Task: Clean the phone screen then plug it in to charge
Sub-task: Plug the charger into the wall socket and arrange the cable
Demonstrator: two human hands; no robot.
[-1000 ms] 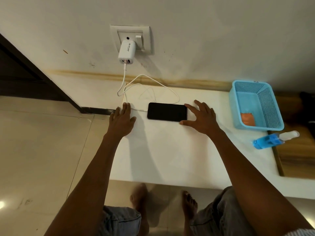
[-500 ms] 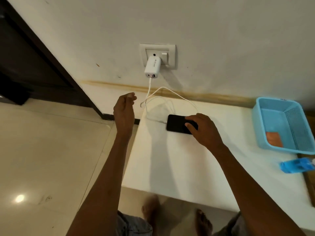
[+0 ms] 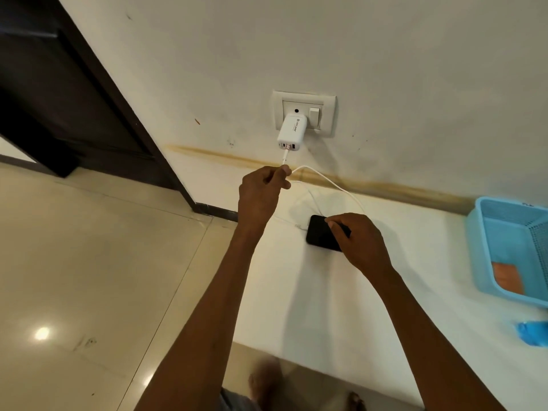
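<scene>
Your right hand rests curled over the flat black glass phone, fingers and thumb gripping its right end; the phone lies flat on the white smooth tabletop. At ten o'clock from the phone, your left hand pinches the thin white charging cable between thumb and fingertips. At twelve o'clock, the white boxy plastic charger sits in the wall socket. At three o'clock stands a blue mesh plastic basket.
</scene>
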